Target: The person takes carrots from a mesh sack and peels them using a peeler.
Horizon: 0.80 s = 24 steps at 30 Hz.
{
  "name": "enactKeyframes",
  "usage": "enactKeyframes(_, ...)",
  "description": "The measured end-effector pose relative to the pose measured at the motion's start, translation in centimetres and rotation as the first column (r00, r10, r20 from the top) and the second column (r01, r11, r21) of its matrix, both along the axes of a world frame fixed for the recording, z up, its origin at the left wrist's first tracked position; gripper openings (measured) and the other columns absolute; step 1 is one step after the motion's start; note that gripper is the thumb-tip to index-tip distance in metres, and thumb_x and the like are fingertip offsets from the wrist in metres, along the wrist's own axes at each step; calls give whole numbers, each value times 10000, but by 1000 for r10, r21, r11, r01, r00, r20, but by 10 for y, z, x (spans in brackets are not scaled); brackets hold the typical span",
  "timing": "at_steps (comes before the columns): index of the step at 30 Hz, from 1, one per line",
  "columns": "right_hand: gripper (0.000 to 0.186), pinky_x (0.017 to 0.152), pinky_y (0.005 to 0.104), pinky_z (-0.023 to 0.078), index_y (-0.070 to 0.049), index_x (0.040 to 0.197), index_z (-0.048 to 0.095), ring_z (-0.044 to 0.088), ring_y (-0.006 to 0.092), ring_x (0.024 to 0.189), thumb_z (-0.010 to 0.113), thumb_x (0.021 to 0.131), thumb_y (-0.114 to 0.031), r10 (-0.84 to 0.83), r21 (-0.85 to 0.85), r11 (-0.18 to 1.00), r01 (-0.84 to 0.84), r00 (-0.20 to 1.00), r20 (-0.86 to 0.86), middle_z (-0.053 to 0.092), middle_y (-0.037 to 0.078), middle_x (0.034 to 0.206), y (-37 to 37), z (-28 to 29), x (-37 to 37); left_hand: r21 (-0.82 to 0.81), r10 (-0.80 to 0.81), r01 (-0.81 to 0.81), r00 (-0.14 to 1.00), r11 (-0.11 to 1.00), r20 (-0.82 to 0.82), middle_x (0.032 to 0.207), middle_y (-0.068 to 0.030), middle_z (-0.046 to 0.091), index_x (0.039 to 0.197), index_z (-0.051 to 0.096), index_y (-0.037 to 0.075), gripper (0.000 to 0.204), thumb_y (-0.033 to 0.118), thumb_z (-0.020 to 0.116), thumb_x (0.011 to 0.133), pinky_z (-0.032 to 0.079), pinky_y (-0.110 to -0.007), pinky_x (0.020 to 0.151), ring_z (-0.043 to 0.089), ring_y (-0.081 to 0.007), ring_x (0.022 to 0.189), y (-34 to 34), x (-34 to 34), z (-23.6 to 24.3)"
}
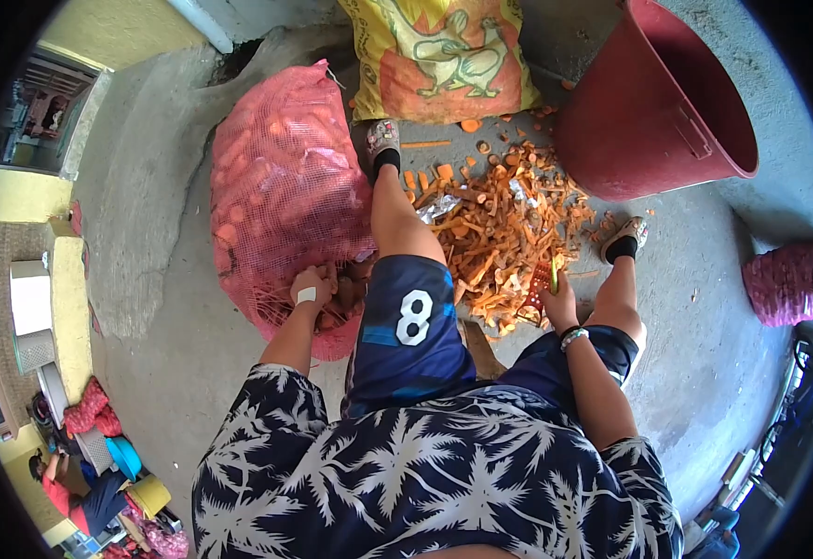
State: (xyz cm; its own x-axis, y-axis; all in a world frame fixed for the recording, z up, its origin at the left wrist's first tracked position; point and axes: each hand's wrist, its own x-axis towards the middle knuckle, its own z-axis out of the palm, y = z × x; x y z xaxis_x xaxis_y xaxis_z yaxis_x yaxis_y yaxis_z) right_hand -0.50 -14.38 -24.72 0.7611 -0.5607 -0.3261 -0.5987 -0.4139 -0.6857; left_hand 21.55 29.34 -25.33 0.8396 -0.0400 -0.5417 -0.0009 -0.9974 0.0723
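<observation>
My left hand reaches into the mouth of a red mesh sack full of carrots. Its fingers curl closed among the carrots there; what they grip is hidden. Over by my right knee, my right hand is closed on a small green-handled tool, whose working end I cannot make out. Beside that hand is a red piece with holes, partly covered. A heap of orange carrot peelings and cut ends lies on the floor between my feet, with bits of shiny wrapper in it.
A yellow and orange sack stands at the far side. To its right a large red tub leans over the peelings. Another pink-red mesh sack rests at the far right. A person is at the lower left, near a yellow bucket.
</observation>
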Motion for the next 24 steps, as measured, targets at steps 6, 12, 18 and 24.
enactKeyframes(6, 356, 610, 376, 429, -1, 984, 481, 547, 301, 666, 634, 712, -173, -80, 74, 995, 74, 993, 82, 569, 178, 755, 2, -2, 3, 275, -276, 251, 959, 928, 55, 1244, -96, 426, 1216, 470, 194, 603, 456, 593, 687, 297, -410, 941, 309, -290, 1196, 40, -13, -18)
enactKeyframes(12, 350, 672, 354, 440, 13, 1001, 498, 566, 268, 740, 631, 725, -157, -26, -13, 1000, 26, 999, 44, 588, 161, 807, 5, -1, 7, 437, -591, 588, 793, 681, -147, 1081, -50, 527, 1114, 505, 140, 524, 452, 613, 707, 324, -407, 860, 442, -242, 1046, 51, -47, -43)
enactKeyframes(18, 327, 654, 373, 427, 10, 960, 494, 548, 300, 723, 623, 725, -177, -18, -66, 998, 22, 998, 67, 564, 181, 791, 4, 8, 3, 399, -649, 583, 760, 708, 43, 998, -27, 563, 1056, 530, 163, 311, 326, 542, 792, 342, -389, 835, 490, -205, 998, 38, -49, -17)
enactKeyframes(24, 274, 628, 386, 416, 1, 892, 486, 526, 316, 686, 616, 712, -158, 2, -62, 998, 3, 998, 66, 537, 177, 747, 10, 11, 8, 316, -626, 608, 778, 728, -56, 985, -58, 587, 1048, 535, 116, 338, 257, 594, 747, 374, -400, 844, 566, -243, 939, 45, -26, -48)
